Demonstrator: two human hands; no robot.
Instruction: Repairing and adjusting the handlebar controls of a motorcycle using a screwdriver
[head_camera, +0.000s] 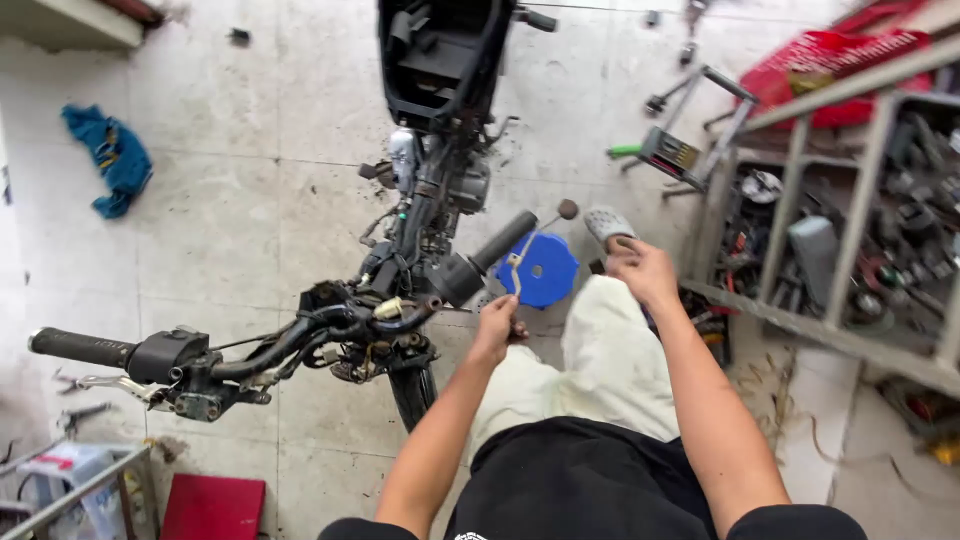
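Tiled workshop floor (250, 200), pale and stained, carries everything. Stripped motorcycle (430, 170) stands mid-floor, bodywork off, engine and wiring exposed, open seat tub toward the far edge of the floor. Its handlebar (300, 335) runs across in front of you: black left grip (80, 347) with a lever below it near the left edge, right grip (503, 238) angled up toward the centre.

Your left hand (495, 328) is clenched around the lower end of a thin bent metal lever (520, 262), which rises from your fist to a round knob end just past the right grip. Lever sits just beside that right grip, over a blue plastic stool (543, 270).

Your right hand (640, 270) rests on your raised knee, fingers loosely curled, holding nothing that shows. Pale trousers (610, 360) and a grey clog (607, 224) lie beyond and below it, clog next to the stool.

Right edge of the floor: metal shelving rack (850, 230) packed with parts, red crate (830, 60) behind it, small tool stand (685, 150) with tools scattered near. Blue rag (110, 160) lies toward the far left of the floor. Red flat box (212, 505) near the near-left corner, next to another rack frame.
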